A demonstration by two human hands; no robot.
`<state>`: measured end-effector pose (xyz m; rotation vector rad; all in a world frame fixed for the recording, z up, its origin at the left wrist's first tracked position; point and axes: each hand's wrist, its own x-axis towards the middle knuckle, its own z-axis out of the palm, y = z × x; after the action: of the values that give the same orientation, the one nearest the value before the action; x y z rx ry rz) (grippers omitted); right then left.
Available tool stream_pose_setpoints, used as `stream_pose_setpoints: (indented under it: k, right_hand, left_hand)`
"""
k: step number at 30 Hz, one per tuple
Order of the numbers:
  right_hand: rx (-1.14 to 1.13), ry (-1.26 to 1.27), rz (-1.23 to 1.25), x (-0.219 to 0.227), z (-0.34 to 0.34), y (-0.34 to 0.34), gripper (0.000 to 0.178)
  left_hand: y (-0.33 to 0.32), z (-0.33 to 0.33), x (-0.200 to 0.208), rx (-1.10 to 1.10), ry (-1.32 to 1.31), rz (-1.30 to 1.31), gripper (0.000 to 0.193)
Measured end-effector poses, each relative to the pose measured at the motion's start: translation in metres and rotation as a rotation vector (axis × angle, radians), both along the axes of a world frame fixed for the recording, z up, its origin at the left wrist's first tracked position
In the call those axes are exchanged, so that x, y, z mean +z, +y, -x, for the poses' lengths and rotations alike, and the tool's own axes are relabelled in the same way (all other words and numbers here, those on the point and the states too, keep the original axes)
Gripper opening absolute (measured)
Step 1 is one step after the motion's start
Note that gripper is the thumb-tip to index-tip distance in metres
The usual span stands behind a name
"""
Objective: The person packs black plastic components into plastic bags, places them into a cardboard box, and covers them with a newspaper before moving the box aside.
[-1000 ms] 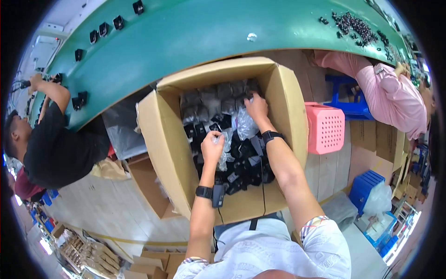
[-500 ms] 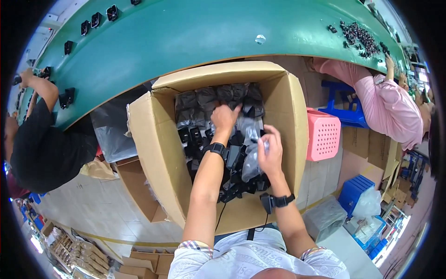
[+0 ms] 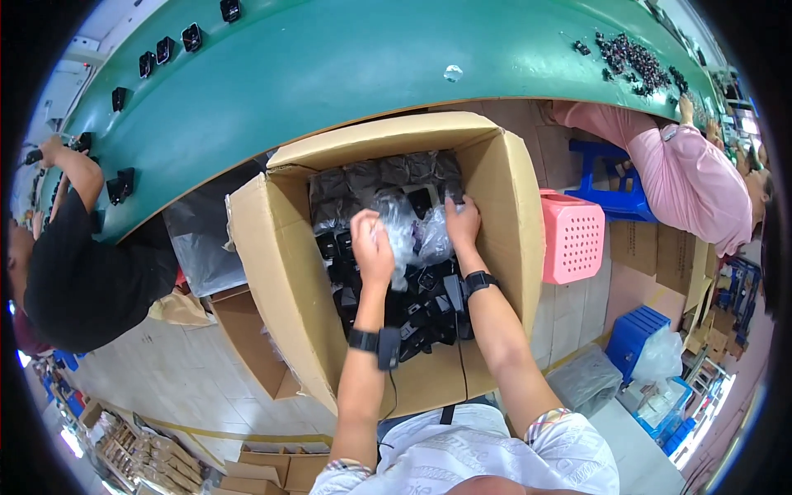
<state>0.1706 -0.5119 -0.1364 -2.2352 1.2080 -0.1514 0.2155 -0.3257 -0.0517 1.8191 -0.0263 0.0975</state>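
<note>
A crumpled clear plastic bag (image 3: 399, 233) stretches between my two hands inside a large open cardboard box (image 3: 259, 216). My left hand (image 3: 372, 252) is closed on its left side, fingers curled. My right hand (image 3: 463, 223) grips the bag's right part, close to the box's right wall. Beneath the bag lie loose black plastic parts (image 3: 421, 318), heaped toward the near side. Rows of dark items in bags (image 3: 363, 175) fill the far side. One pale-faced part (image 3: 421, 198) shows behind the bag. Each of my wrists wears a black band with a cable.
Beyond the box runs a long green table (image 3: 330, 74), with small black parts (image 3: 631, 62) piled at its right. A pink perforated basket (image 3: 572, 238) and a blue stool (image 3: 609, 177) stand to the right. People sit at left and right. Another carton (image 3: 247, 338) adjoins the box's left.
My left hand has drawn back from the far bagged rows to the bag's left side. My right hand has moved farther into the box, and the clear bag has shifted up and left.
</note>
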Motion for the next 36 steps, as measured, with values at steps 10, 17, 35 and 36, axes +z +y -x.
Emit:
stream_pose_setpoints:
  k: [10,17,35,36]
  right_hand:
    - [0.208,-0.238,-0.029,0.031,0.005,0.012,0.021]
    - [-0.068,-0.364,-1.173,0.123,0.066,0.070,0.017]
    - [0.974,-0.236,-0.361,0.135,0.100,0.080,0.025]
    - [1.038,-0.255,-0.331,0.136,0.100,0.083,0.021]
  left_hand:
    - [0.060,0.037,0.015,0.039,0.438,0.113,0.013]
    - [0.017,0.058,-0.008,-0.331,0.944,0.488,0.032]
    - [0.047,0.102,0.004,-0.261,0.936,0.204,0.038]
    - [0.050,0.101,0.001,-0.253,0.890,0.088,0.038]
